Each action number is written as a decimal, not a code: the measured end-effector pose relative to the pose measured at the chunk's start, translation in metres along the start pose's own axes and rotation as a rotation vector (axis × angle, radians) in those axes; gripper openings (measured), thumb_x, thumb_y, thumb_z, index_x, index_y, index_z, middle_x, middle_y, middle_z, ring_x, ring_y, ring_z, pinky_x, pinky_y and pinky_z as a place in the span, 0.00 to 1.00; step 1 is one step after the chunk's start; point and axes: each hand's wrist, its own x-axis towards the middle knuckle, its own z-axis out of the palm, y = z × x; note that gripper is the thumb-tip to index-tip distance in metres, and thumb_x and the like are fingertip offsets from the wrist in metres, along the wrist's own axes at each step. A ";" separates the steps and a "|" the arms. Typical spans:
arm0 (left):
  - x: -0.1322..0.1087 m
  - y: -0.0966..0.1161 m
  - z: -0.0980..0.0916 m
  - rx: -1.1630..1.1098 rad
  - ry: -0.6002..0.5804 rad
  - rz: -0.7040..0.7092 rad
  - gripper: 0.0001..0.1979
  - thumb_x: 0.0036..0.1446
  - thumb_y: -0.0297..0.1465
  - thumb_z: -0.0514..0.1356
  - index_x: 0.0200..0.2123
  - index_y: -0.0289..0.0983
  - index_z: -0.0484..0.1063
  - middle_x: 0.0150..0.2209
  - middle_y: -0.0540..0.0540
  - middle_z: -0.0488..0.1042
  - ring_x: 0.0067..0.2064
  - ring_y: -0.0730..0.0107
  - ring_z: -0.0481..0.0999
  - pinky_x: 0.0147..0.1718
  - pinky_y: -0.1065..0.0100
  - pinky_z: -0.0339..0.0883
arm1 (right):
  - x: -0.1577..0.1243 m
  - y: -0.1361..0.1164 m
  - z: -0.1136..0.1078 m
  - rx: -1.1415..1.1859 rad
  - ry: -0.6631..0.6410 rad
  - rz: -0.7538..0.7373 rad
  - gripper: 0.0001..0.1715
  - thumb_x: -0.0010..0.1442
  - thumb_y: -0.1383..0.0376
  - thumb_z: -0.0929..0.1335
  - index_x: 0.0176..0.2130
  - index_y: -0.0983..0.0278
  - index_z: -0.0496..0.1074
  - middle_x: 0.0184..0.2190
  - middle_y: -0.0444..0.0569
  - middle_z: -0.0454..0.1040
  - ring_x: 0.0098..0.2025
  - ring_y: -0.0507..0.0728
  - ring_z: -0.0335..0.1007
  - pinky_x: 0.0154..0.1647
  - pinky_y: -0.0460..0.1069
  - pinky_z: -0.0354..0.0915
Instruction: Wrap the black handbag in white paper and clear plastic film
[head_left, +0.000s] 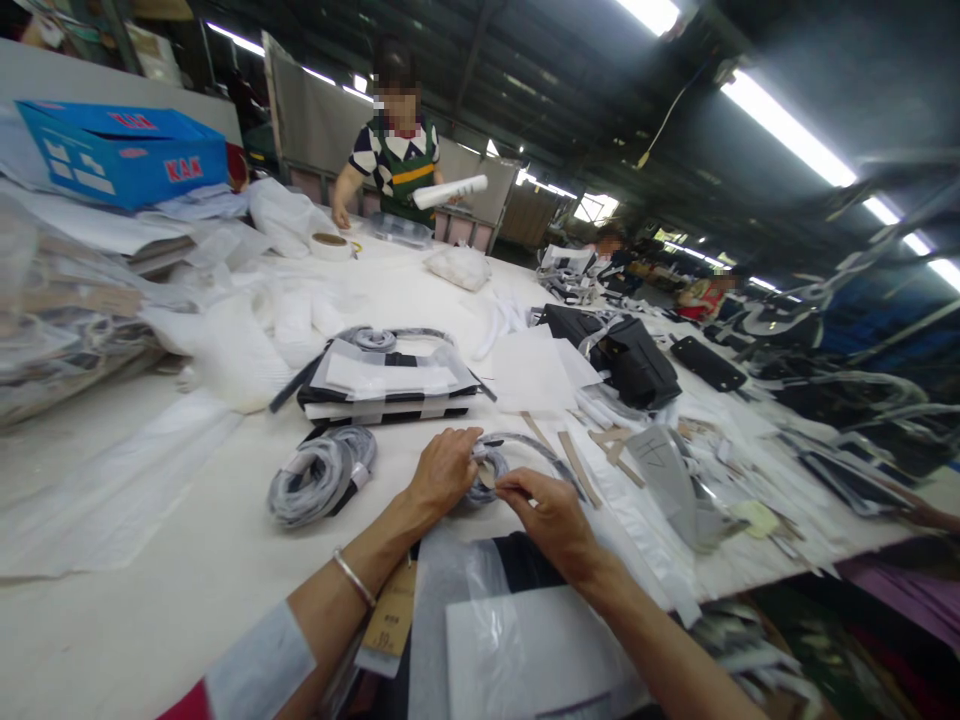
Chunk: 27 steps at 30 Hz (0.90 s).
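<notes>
My left hand is curled around a small coiled grey strap wrapped in clear film, on the white table. My right hand pinches the same coil from the right, fingers closed on it. A loose length of the strap arcs away to the right. Just left lies a bundle of similar wrapped grey straps. Below my hands sits a dark bag in a clear plastic sleeve with a brown hang tag.
A striped black-and-white bag in plastic lies beyond my hands. Black bags, cardboard strips and paper patterns crowd the right. A blue box sits far left. A person stands at the far side holding a white roll.
</notes>
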 end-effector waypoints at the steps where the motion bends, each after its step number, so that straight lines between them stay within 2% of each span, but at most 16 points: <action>1: 0.000 0.000 0.000 -0.001 0.005 0.002 0.26 0.55 0.22 0.55 0.58 0.36 0.66 0.55 0.41 0.73 0.55 0.58 0.70 0.56 0.60 0.62 | -0.002 0.002 0.004 0.003 0.010 -0.033 0.07 0.61 0.67 0.68 0.36 0.60 0.77 0.32 0.46 0.81 0.35 0.55 0.77 0.39 0.46 0.69; 3: -0.001 0.000 0.000 -0.004 0.007 0.006 0.26 0.55 0.22 0.55 0.59 0.37 0.65 0.54 0.41 0.73 0.55 0.57 0.70 0.56 0.60 0.62 | -0.004 0.003 0.009 0.019 0.019 -0.017 0.06 0.61 0.66 0.68 0.35 0.60 0.78 0.31 0.46 0.81 0.35 0.55 0.77 0.38 0.46 0.70; 6: -0.002 -0.002 0.002 -0.012 -0.015 0.024 0.24 0.54 0.21 0.55 0.55 0.37 0.69 0.49 0.40 0.76 0.52 0.56 0.72 0.53 0.58 0.64 | -0.003 0.000 0.009 0.079 0.034 0.202 0.03 0.58 0.64 0.71 0.32 0.59 0.77 0.28 0.44 0.80 0.31 0.55 0.76 0.34 0.48 0.69; 9: -0.002 -0.001 0.000 -0.026 -0.022 0.045 0.21 0.54 0.22 0.56 0.51 0.37 0.72 0.47 0.41 0.76 0.50 0.55 0.72 0.52 0.57 0.65 | 0.002 -0.002 0.004 0.207 0.046 0.399 0.05 0.55 0.61 0.73 0.29 0.60 0.77 0.25 0.44 0.78 0.29 0.56 0.74 0.33 0.49 0.68; 11: -0.001 0.001 -0.006 -0.137 0.029 0.083 0.18 0.57 0.25 0.56 0.51 0.39 0.73 0.51 0.42 0.75 0.54 0.57 0.70 0.56 0.58 0.62 | 0.005 -0.003 0.000 0.255 0.076 0.409 0.07 0.54 0.60 0.74 0.29 0.61 0.77 0.26 0.44 0.78 0.30 0.56 0.73 0.34 0.49 0.68; 13: 0.000 0.003 -0.014 -0.394 0.011 0.168 0.15 0.61 0.29 0.55 0.50 0.40 0.74 0.52 0.44 0.75 0.55 0.60 0.69 0.58 0.61 0.59 | 0.009 -0.005 -0.005 0.249 0.132 0.336 0.06 0.53 0.60 0.74 0.28 0.60 0.77 0.27 0.45 0.77 0.31 0.55 0.72 0.35 0.50 0.67; 15: 0.000 0.005 -0.022 -0.703 -0.149 0.263 0.15 0.65 0.36 0.53 0.48 0.39 0.76 0.49 0.45 0.77 0.52 0.62 0.72 0.55 0.64 0.61 | 0.012 -0.010 -0.014 0.237 0.175 0.238 0.05 0.53 0.62 0.75 0.27 0.60 0.78 0.28 0.45 0.76 0.32 0.55 0.71 0.36 0.50 0.67; 17: -0.002 0.006 -0.028 -0.912 -0.349 0.306 0.19 0.66 0.42 0.51 0.46 0.37 0.77 0.46 0.45 0.79 0.48 0.62 0.75 0.50 0.66 0.64 | 0.016 -0.016 -0.023 0.258 0.178 0.174 0.04 0.53 0.63 0.75 0.27 0.59 0.78 0.29 0.45 0.75 0.33 0.55 0.71 0.37 0.50 0.67; 19: -0.004 0.007 -0.030 -1.042 -0.446 0.298 0.21 0.65 0.45 0.54 0.44 0.35 0.78 0.43 0.44 0.79 0.44 0.63 0.75 0.47 0.67 0.64 | 0.019 -0.021 -0.030 0.303 0.166 0.156 0.04 0.52 0.63 0.75 0.27 0.59 0.79 0.28 0.45 0.75 0.32 0.55 0.71 0.35 0.49 0.68; 23: -0.006 0.009 -0.028 -1.201 -0.474 0.193 0.20 0.60 0.45 0.60 0.44 0.34 0.78 0.37 0.42 0.80 0.38 0.66 0.76 0.41 0.67 0.66 | 0.021 -0.021 -0.032 0.398 0.184 0.252 0.05 0.50 0.61 0.76 0.28 0.60 0.79 0.27 0.45 0.76 0.31 0.54 0.71 0.34 0.49 0.68; 27: -0.006 0.012 -0.024 -1.216 -0.383 0.085 0.17 0.56 0.41 0.64 0.41 0.34 0.79 0.33 0.44 0.79 0.34 0.68 0.75 0.37 0.68 0.68 | 0.019 -0.021 -0.024 0.574 0.193 0.481 0.21 0.45 0.59 0.77 0.40 0.62 0.77 0.29 0.45 0.79 0.31 0.56 0.75 0.35 0.51 0.71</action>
